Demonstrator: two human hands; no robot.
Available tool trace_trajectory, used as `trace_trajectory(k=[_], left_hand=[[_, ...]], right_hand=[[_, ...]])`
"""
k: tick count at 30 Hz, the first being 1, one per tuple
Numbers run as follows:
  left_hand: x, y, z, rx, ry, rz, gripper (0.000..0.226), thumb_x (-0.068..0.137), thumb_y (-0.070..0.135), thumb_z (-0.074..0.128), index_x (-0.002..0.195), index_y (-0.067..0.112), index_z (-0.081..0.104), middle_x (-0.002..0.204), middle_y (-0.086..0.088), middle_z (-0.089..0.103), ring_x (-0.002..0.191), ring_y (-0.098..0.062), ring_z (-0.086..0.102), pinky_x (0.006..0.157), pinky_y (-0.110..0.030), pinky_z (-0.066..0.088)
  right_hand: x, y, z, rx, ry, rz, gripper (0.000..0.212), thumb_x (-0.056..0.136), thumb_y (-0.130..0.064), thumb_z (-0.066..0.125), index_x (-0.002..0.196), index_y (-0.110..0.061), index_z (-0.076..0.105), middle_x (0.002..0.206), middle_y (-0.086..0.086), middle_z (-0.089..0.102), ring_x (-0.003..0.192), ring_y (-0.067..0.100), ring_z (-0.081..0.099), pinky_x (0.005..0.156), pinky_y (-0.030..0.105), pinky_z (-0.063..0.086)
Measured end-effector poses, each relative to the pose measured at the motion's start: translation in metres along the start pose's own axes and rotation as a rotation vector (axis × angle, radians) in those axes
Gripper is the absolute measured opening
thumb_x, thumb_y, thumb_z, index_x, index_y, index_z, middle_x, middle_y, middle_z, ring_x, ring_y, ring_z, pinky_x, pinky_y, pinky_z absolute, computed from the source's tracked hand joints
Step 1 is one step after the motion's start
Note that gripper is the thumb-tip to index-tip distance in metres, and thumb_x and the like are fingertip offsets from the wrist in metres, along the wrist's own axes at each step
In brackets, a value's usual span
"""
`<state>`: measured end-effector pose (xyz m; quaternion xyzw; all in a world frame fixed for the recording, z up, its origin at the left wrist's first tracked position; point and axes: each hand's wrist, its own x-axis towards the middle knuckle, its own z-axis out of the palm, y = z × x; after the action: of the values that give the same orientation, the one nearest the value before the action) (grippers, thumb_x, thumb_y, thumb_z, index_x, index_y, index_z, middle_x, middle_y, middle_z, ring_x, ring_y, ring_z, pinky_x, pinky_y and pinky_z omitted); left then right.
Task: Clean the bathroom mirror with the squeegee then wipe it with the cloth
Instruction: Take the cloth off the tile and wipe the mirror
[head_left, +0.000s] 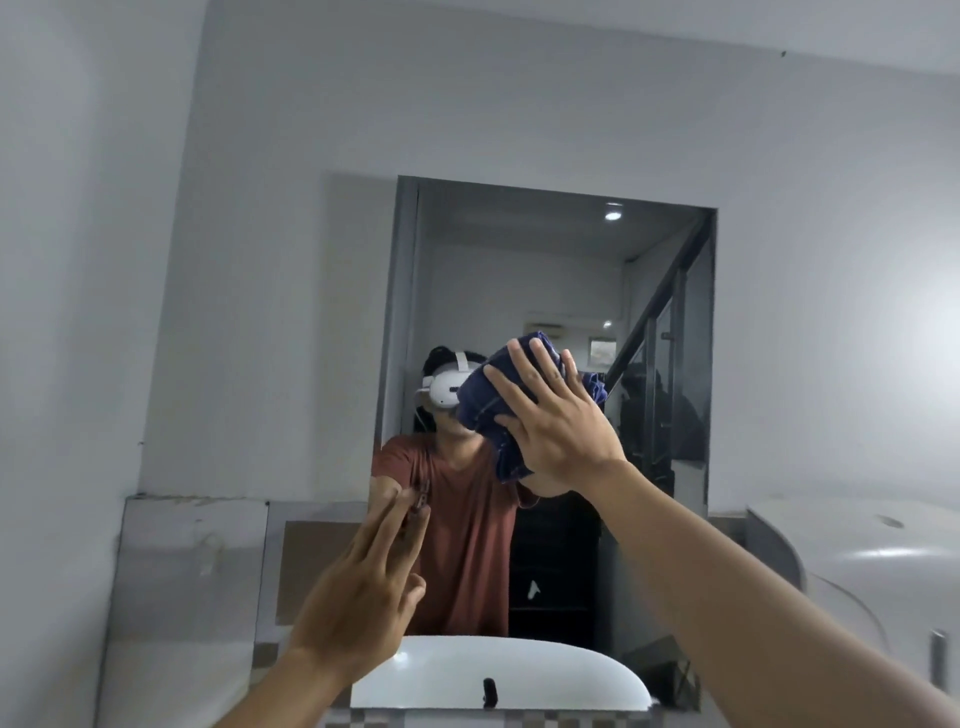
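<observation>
A dark blue cloth is pressed flat against the mirror by the right hand, whose fingers are spread wide and laid open over the bunched fabric rather than curled around it. The cloth is seen at about the middle of the glass, toward its right half, with folds showing above and to the left of the palm. The left hand is raised lower down, at the mirror's bottom-left corner, its fingers extended and held close together, the tips touching or nearly touching the glass near a small dark clip-like fitting on the edge; nothing is seen to be held in it. A person in a rust-red T-shirt with a white headset is reflected in the mirror, partly hidden behind the cloth. A staircase railing and a ceiling light are also reflected. Below the mirror the white rim of a basin is visible, with a dark tap at its centre. The mirror is set in a plain grey-white wall. A squeegee cannot be made out.
</observation>
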<state>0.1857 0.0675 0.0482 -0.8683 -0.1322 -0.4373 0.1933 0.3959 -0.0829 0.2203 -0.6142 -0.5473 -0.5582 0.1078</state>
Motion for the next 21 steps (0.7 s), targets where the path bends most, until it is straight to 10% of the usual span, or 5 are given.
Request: trace_trajectory(k=[6, 12, 21], left_hand=[[0.000, 0.000, -0.002, 0.011, 0.005, 0.009, 0.082, 0.092, 0.046, 0.045, 0.160, 0.010, 0.015, 0.167, -0.015, 0.016, 0.154, -0.032, 0.016, 0.100, -0.036, 0.055], [0.027, 0.002, -0.027, 0.093, 0.076, 0.010, 0.059, 0.097, 0.048, 0.044, 0.141, 0.010, 0.054, 0.145, -0.016, 0.052, 0.134, -0.032, 0.048, 0.111, -0.044, 0.044], [0.139, -0.015, -0.095, 0.237, 0.185, 0.079, 0.079, 0.085, 0.042, 0.069, 0.151, 0.008, 0.041, 0.154, -0.021, 0.033, 0.145, -0.036, 0.029, 0.118, -0.042, 0.026]], right_hand=[[-0.011, 0.040, -0.001, 0.017, 0.069, 0.177, 0.059, 0.105, -0.043, 0.031, 0.159, -0.022, 0.025, 0.168, 0.012, 0.016, 0.156, 0.034, 0.007, 0.125, 0.057, 0.013], [-0.013, 0.074, -0.003, 0.064, 0.126, 0.339, 0.058, 0.106, -0.043, 0.032, 0.160, -0.023, 0.025, 0.168, 0.013, 0.017, 0.156, 0.034, 0.008, 0.125, 0.056, 0.012], [-0.028, 0.096, -0.003, 0.118, 0.190, 0.473, 0.058, 0.106, -0.045, 0.029, 0.160, -0.027, 0.023, 0.169, 0.012, 0.016, 0.156, 0.033, 0.007, 0.125, 0.054, 0.011]])
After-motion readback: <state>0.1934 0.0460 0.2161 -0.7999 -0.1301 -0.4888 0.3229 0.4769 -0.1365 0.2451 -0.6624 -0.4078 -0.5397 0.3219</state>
